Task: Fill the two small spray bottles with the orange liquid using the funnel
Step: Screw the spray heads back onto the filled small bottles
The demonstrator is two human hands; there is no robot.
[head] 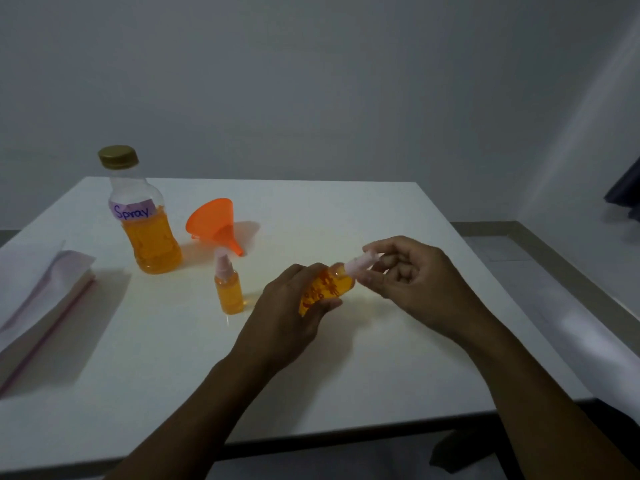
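Observation:
My left hand (289, 306) grips a small spray bottle (329, 287) full of orange liquid, tilted toward the right above the table. My right hand (407, 271) pinches its pale pink spray cap (360, 263) at the bottle's neck. A second small spray bottle (229, 287), capped and filled with orange liquid, stands upright just left of my left hand. Behind it the orange funnel (215, 221) lies on its side. The large bottle (143, 216) labelled "Spray", with a gold lid on, stands at the back left, roughly half full of orange liquid.
The white table (346, 375) ends at a dark front edge near me. A folded stack of paper or a book (41, 306) lies at the left edge. A dark cloth (627, 192) hangs at the far right by the wall.

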